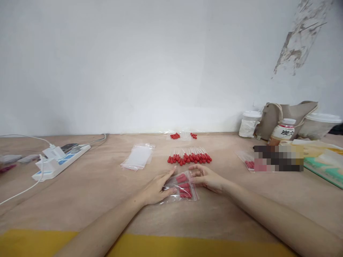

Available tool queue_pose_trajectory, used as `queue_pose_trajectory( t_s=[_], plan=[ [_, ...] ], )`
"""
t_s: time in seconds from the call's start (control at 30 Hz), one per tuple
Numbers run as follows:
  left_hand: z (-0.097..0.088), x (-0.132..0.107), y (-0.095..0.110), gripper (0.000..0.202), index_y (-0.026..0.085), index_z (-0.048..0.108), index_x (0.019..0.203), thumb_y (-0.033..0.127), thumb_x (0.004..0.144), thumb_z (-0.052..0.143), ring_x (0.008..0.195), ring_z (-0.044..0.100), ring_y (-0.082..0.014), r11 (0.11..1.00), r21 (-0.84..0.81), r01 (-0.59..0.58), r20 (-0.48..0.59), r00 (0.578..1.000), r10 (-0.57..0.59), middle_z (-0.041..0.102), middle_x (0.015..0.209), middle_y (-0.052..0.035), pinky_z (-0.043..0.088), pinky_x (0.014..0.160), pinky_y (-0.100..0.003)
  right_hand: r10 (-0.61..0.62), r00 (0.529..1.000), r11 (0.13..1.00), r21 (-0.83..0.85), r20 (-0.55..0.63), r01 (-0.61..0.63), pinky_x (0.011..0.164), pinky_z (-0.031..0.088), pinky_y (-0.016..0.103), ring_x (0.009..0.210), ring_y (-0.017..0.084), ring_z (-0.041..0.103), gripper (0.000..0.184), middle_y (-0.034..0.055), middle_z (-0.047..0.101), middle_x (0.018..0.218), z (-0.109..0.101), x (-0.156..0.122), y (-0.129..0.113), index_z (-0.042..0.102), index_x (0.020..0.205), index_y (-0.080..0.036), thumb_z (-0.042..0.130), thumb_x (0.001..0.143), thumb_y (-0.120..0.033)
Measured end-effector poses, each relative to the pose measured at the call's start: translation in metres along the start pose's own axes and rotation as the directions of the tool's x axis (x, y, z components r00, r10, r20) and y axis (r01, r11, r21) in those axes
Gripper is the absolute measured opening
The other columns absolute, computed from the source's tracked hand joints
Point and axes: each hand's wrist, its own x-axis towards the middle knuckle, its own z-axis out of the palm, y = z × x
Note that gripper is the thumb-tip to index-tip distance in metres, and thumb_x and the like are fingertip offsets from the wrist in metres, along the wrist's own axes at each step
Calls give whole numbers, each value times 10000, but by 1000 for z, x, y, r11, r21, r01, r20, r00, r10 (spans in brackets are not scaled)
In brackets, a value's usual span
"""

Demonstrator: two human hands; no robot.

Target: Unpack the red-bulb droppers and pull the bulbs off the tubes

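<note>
A clear zip bag [183,188] with red-capped droppers inside lies flat on the wooden table [93,192]. My left hand [158,187] rests on the bag's left side, fingers stretched flat and pressing it down. My right hand [205,177] pinches the bag's upper right edge with curled fingers. Just beyond the hands lies a row of several loose droppers with red bulbs [189,156]. A stack of empty clear zip bags [137,157] sits to the left of that row. Two small clusters of red bulbs [183,135] lie near the wall.
A white power strip [60,162] with plugs and cables sits at the left. At the right stand lidded cups [249,123], a bottle [284,131], a beige bag [291,114], another filled zip bag [248,160] and a green-edged book [325,167]. A yellow strip runs along the table's front edge.
</note>
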Motion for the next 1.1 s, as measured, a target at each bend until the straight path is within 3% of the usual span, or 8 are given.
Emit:
queue_pose_trajectory(
  t_s=[0.13, 0.3, 0.43, 0.53, 0.67, 0.8, 1.0, 1.1],
  plan=[
    [0, 1, 1, 626, 242, 203, 1356, 433, 818, 459, 1220, 362, -198, 999, -42, 13, -20, 1000, -14, 353, 1360, -62, 311, 1007, -366, 78, 996, 997, -4, -32, -79, 662, 504, 275, 647, 129, 620, 574, 7, 620, 728, -1, -15, -2, 413, 1031, -156, 743, 567, -226],
    [0, 0, 4, 589, 231, 262, 1332, 409, 814, 477, 1191, 391, -197, 999, -39, -8, -70, 998, 5, 391, 1330, -69, 339, 984, -358, 98, 986, 994, -43, -133, -104, 535, 489, 247, 527, 123, 595, 568, -28, 601, 613, 9, -12, -3, 393, 1039, -148, 714, 571, -155],
    [-1, 5, 10, 419, 209, 428, 1215, 360, 827, 472, 1067, 483, -184, 997, -3, -78, -126, 989, 76, 513, 1177, -72, 396, 911, -335, 98, 964, 994, -19, -246, -106, 501, 470, 225, 462, 96, 554, 563, -57, 577, 554, 15, -10, -2, 367, 1008, -149, 702, 559, -92],
    [-2, 18, 17, 298, 203, 494, 1133, 288, 856, 427, 953, 520, -156, 985, 50, -163, -99, 981, 167, 552, 1043, -61, 428, 835, -300, 76, 959, 996, -25, -273, -86, 482, 445, 208, 438, 84, 528, 571, -68, 565, 517, 17, -8, 1, 353, 973, -156, 721, 540, -95],
    [0, 44, 22, 263, 202, 547, 1072, 200, 871, 378, 914, 501, -147, 920, 204, -334, -97, 928, 359, 544, 988, -70, 422, 795, -290, 37, 966, 999, -18, -257, -43, 461, 407, 199, 422, 79, 502, 623, -91, 540, 480, 16, -5, 6, 346, 925, -174, 772, 471, -145],
    [1, 61, 20, 226, 234, 612, 965, 203, 866, 411, 906, 494, -149, 799, 359, -483, -8, 854, 520, 576, 976, -55, 396, 797, -307, 4, 977, 999, 42, -214, 5, 473, 399, 209, 417, 78, 493, 649, -105, 532, 480, 16, -5, 9, 339, 891, -193, 790, 425, -195],
    [6, 65, 10, 179, 185, 617, 879, 170, 856, 440, 890, 509, -140, 690, 441, -574, -7, 766, 642, 615, 921, -47, 392, 782, -287, 18, 977, 999, 30, -211, -12, 522, 430, 222, 466, 84, 529, 570, -94, 547, 517, 15, -8, 6, 340, 899, -196, 733, 487, -163],
    [9, 66, 8, 179, 154, 601, 811, 148, 858, 428, 837, 517, -131, 662, 476, -579, 14, 758, 652, 617, 866, -46, 395, 736, -269, 32, 975, 999, 24, -222, -27, 518, 434, 214, 471, 80, 535, 512, -87, 553, 539, 16, -8, 4, 343, 908, -192, 670, 523, -110]
  ],
)
